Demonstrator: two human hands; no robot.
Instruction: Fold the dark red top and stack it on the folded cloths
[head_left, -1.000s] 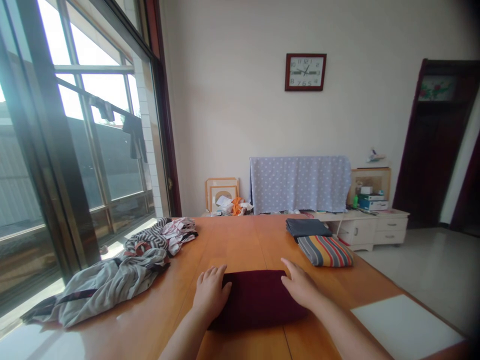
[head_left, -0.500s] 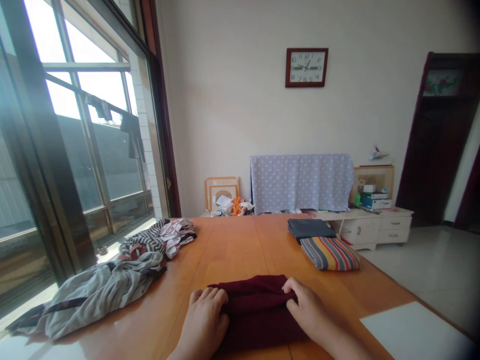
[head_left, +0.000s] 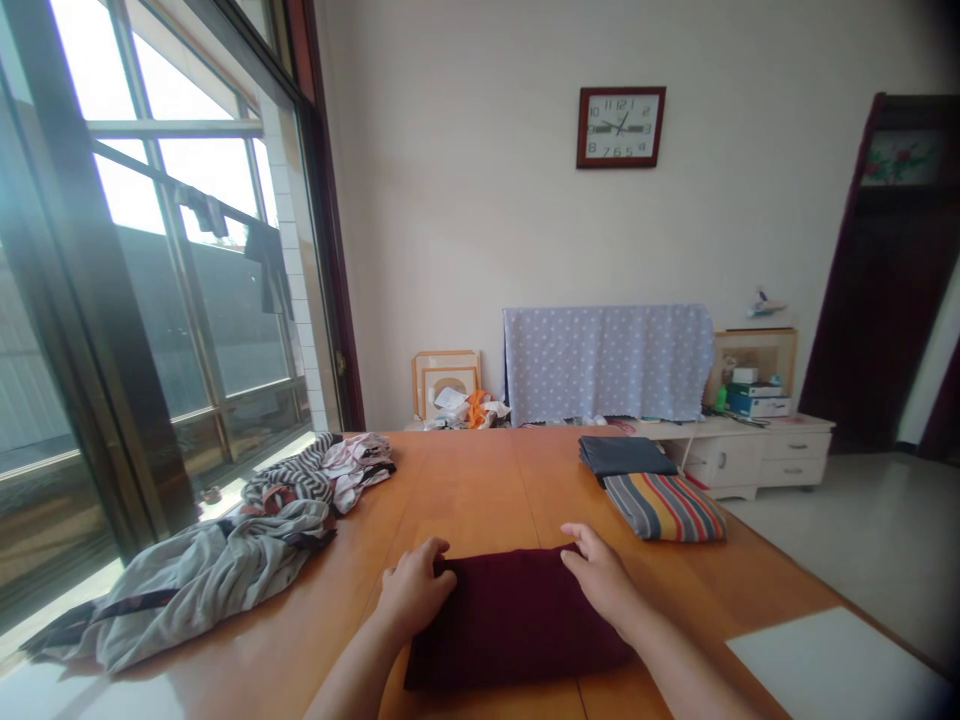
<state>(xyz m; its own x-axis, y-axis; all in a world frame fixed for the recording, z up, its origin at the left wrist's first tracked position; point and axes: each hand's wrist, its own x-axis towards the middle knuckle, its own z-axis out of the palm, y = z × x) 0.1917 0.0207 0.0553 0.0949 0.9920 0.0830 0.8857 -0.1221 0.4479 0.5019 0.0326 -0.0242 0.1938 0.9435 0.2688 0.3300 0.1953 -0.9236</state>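
Maroon cloth [head_left: 517,620] — matte, folded rectangle — on glossy wooden table [head_left: 465,490]

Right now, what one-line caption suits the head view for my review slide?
Left hand and right hand at the far corners of a folded maroon cloth on a wooden table.

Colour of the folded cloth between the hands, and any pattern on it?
Plain dark maroon, no pattern visible; the folded cloth shows in the head view.
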